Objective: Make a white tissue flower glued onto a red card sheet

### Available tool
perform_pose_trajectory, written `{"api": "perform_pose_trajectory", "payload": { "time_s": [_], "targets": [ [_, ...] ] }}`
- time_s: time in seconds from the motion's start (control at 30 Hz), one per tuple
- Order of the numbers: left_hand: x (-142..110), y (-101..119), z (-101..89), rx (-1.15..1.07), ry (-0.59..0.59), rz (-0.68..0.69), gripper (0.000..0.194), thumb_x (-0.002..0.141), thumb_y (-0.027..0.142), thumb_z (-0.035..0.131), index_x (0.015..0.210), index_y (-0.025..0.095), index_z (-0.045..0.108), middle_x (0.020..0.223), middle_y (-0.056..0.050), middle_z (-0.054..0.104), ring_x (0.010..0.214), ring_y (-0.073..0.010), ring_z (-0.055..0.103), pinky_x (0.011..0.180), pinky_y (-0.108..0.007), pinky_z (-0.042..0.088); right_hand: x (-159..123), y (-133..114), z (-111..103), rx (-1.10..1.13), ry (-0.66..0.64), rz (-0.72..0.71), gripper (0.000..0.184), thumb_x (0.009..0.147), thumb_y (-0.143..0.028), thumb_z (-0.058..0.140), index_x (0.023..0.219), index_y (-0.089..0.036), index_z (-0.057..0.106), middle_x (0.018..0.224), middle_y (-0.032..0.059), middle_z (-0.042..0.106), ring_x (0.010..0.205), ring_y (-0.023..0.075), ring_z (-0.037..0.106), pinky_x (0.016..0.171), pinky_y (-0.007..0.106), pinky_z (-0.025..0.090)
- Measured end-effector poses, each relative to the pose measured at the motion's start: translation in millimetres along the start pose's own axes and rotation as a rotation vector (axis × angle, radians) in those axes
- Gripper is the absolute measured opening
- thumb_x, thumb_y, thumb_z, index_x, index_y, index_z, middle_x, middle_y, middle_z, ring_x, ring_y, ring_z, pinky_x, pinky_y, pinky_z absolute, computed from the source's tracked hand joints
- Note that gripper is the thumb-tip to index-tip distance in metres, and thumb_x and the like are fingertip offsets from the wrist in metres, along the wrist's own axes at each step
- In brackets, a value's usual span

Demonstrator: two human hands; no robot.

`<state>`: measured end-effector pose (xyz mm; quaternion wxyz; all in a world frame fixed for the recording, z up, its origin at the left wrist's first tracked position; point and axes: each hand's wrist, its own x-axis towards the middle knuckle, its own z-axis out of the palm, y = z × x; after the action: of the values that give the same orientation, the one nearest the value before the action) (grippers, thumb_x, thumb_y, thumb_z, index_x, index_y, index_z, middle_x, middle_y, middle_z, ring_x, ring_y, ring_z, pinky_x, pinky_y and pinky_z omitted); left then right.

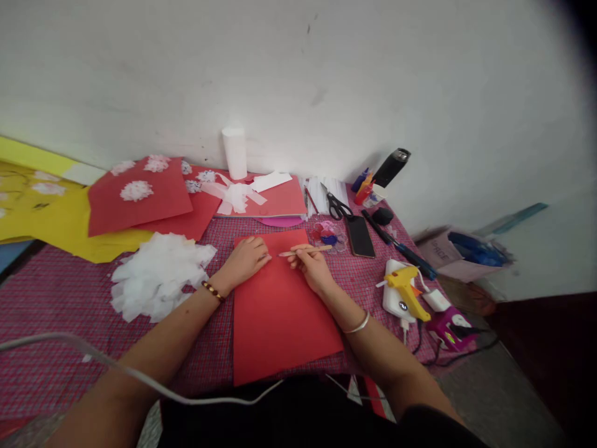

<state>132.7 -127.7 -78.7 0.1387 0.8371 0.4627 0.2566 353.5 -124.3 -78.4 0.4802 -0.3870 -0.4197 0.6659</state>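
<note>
A large sheet of red paper lies in front of me on the checked tablecloth. My left hand rests on its upper left part, palm down and fingers loosely laid out, holding nothing. In my right hand is a slim tan pencil, pinched between thumb and fingers. Its dark tip points left at the paper, close to my left fingertips; whether it touches the sheet I cannot tell. Any mark under the tip is too small to make out. A heap of white tissue pieces sits left of the paper.
Beyond the paper are a palette with red and blue paint, black scissors and a phone. A yellow glue gun with cables lies at right. Red sheets with tissue flowers lie back left. A white cable crosses the foreground.
</note>
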Motion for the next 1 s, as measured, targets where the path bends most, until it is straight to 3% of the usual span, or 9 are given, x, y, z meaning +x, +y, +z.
{"api": "perform_pose_trajectory", "payload": {
  "time_s": [0.23,0.37,0.47,0.57,0.67,0.73,0.8,0.87,1.0],
  "targets": [
    [-6,-6,-6.9,-0.164,0.051,0.014,0.019,0.086,0.035,0.061,0.079,0.023,0.073,0.097,-0.006,0.070,0.097,-0.0227,0.061,0.097,-0.042,0.042,1,0,-1,0.013,0.009,-0.038,0.031,0.070,-0.043,0.077,0.089,-0.021,0.067,0.071,-0.0005,0.070,0.056,0.0110,0.059,0.057,0.024,0.047],
    [-8,-4,-12.4,-0.332,0.106,-0.031,0.024,0.077,0.037,0.068,0.058,0.023,0.066,0.092,-0.004,0.075,0.093,-0.0217,0.068,0.093,-0.039,0.047,2,1,-3,0.008,0.000,-0.043,0.032,0.070,-0.044,0.077,0.092,-0.022,0.066,0.073,-0.0002,0.070,0.058,0.0118,0.059,0.059,0.026,0.048],
    [-8,-2,-26.8,-0.444,0.289,-0.158,0.032,0.082,0.041,0.062,0.057,0.020,0.063,0.095,-0.007,0.076,0.089,-0.0208,0.069,0.084,-0.035,0.052,3,2,-3,0.001,-0.006,-0.037,0.033,0.071,-0.044,0.077,0.092,-0.022,0.066,0.073,0.0005,0.070,0.058,0.0122,0.058,0.060,0.027,0.049],
    [-14,3,-51.3,-0.491,0.583,-0.327,0.035,0.092,0.043,0.046,0.077,0.019,0.067,0.095,-0.008,0.073,0.085,-0.0194,0.066,0.082,-0.035,0.052,3,1,-3,-0.007,-0.004,-0.035,0.035,0.070,-0.045,0.076,0.092,-0.021,0.065,0.072,0.0001,0.069,0.057,0.0122,0.058,0.058,0.026,0.048],
    [-41,23,-72.3,-0.541,0.702,-0.455,0.028,0.089,0.044,0.053,0.084,0.020,0.066,0.082,-0.004,0.070,0.075,-0.0183,0.064,0.077,-0.034,0.054,1,-8,-4,-0.026,0.006,-0.038,0.035,0.069,-0.045,0.076,0.091,-0.021,0.066,0.071,0.0003,0.070,0.058,0.0128,0.059,0.058,0.026,0.048],
    [-69,45,-75.4,-0.612,0.628,-0.583,0.024,0.080,0.043,0.067,0.089,0.021,0.068,0.089,-0.004,0.071,0.085,-0.0205,0.066,0.083,-0.035,0.054,-4,-17,-9,-0.041,0.024,-0.048,0.032,0.069,-0.043,0.077,0.090,-0.021,0.067,0.071,0.0002,0.070,0.060,0.0130,0.060,0.060,0.026,0.049],
    [-101,69,-68.4,-0.607,0.414,-0.661,0.031,0.077,0.044,0.070,0.100,0.022,0.070,0.102,-0.005,0.073,0.099,-0.0251,0.067,0.095,-0.042,0.051,-15,-27,-18,-0.053,0.048,-0.059,0.029,0.069,-0.040,0.078,0.088,-0.020,0.069,0.071,-0.0001,0.070,0.063,0.0127,0.061,0.064,0.026,0.049],
    [-130,90,-54.7,-0.625,0.277,-0.710,0.036,0.077,0.045,0.070,0.104,0.022,0.070,0.110,-0.007,0.073,0.107,-0.0287,0.067,0.100,-0.047,0.050,-33,-35,-31,-0.057,0.073,-0.056,0.025,0.071,-0.038,0.077,0.087,-0.020,0.070,0.074,0.0004,0.071,0.067,0.0128,0.062,0.068,0.026,0.049],
    [-163,113,-25.6,-0.693,0.184,-0.752,0.040,0.079,0.047,0.067,0.110,0.022,0.069,0.121,-0.009,0.070,0.120,-0.0298,0.062,0.107,-0.048,0.046,-82,-38,-49,-0.047,0.122,-0.016,0.024,0.075,-0.037,0.075,0.088,-0.019,0.071,0.075,0.0024,0.071,0.070,0.0142,0.063,0.071,0.029,0.050]
  ]
}}
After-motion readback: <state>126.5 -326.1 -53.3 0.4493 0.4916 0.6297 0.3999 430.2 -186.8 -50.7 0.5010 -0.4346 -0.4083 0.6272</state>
